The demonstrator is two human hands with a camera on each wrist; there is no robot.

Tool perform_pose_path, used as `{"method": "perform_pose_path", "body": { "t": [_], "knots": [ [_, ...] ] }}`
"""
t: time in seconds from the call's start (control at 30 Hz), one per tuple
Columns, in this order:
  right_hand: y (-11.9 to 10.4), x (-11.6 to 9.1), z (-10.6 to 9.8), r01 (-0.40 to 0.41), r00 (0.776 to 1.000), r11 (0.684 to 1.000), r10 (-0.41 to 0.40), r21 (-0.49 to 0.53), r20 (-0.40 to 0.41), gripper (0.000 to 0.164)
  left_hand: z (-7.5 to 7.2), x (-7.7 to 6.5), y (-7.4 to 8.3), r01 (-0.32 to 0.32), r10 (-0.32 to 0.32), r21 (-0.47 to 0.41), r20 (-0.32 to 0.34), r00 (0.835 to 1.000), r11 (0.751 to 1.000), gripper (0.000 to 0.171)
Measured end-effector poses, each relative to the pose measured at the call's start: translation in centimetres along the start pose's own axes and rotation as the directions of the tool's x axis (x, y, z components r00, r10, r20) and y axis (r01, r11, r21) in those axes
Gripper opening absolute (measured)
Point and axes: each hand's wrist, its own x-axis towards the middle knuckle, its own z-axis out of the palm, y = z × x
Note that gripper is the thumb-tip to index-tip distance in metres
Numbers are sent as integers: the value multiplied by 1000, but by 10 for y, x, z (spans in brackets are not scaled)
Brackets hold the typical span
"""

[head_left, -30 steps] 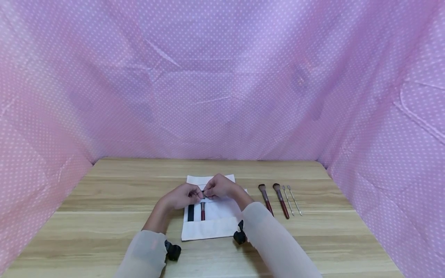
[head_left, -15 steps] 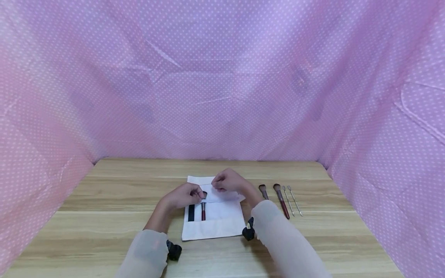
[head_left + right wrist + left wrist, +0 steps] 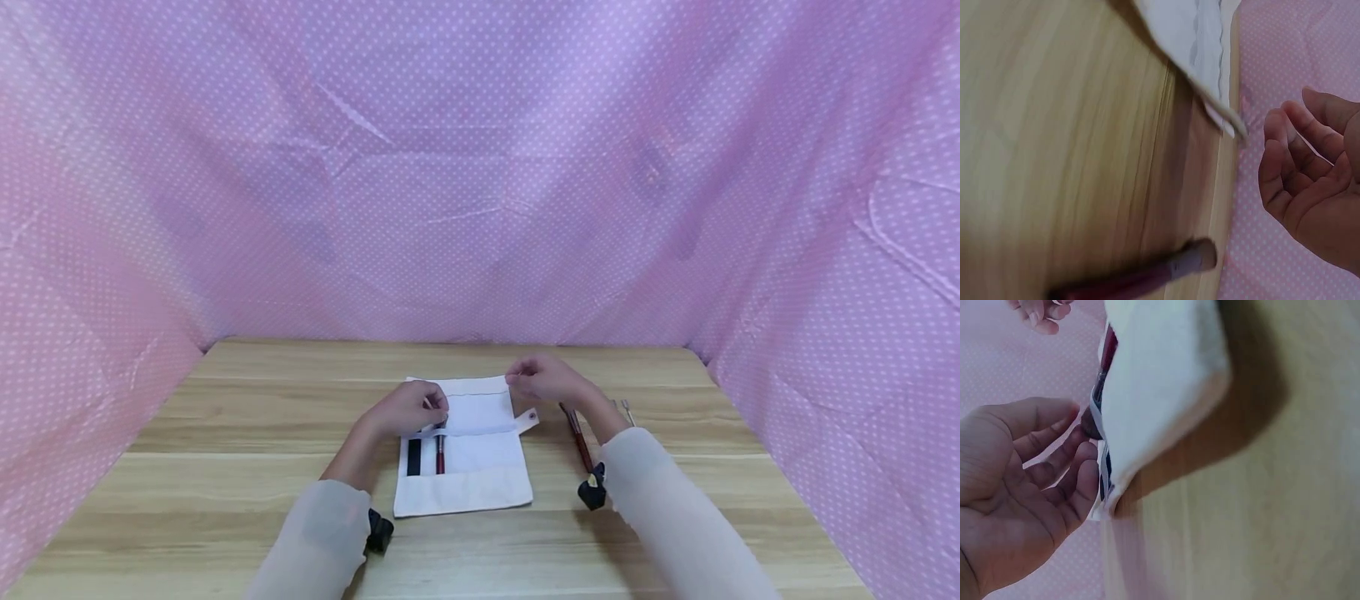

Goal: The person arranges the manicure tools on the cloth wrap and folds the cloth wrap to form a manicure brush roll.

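Observation:
A white cloth brush roll (image 3: 480,450) lies unfolded on the table. A makeup brush (image 3: 440,457) with a dark red handle sits in it, tucked under the cross strap (image 3: 480,431). My left hand (image 3: 408,408) is over the roll's upper left, its fingers loosely bent. In the left wrist view its fingertips are right at the dark brush head (image 3: 1090,424) and the strap. My right hand (image 3: 551,379), fingers loosely bent with nothing between them, hovers by the roll's upper right corner. Beside the strap a small snap tab (image 3: 527,420) sticks out.
To the right of the roll lies another red-handled makeup brush (image 3: 577,437), partly behind my right forearm. A thin metal tool (image 3: 627,411) shows past that arm. Pink dotted cloth (image 3: 480,208) hangs behind the wooden table (image 3: 300,367).
My right hand has left the brush head and moved right across the roll, past its edge. My left hand has shifted slightly up and right, now over the brush head. The snap tab has come into view.

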Motion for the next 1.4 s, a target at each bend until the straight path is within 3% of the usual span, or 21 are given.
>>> {"method": "perform_pose_path", "body": {
  "t": [0.33,0.63,0.93,1.17,1.4],
  "knots": [
    [24,-21,-26,17,998,982,-28,-186,-58,21,5,8,5,-66,58,75,101,993,995,6],
    [42,-41,-40,35,996,963,-55,-268,-69,17,10,9,7,-37,24,90,145,989,995,8],
    [50,-56,-42,1,996,957,-28,-289,-90,16,12,13,3,-11,-5,93,163,987,996,7],
    [46,-62,-36,-106,989,952,71,-287,-131,24,13,13,0,37,-48,62,185,982,997,7],
    [48,-66,-31,-131,988,954,104,-270,-113,24,13,11,0,87,-92,33,176,980,996,7]
  ]
}}
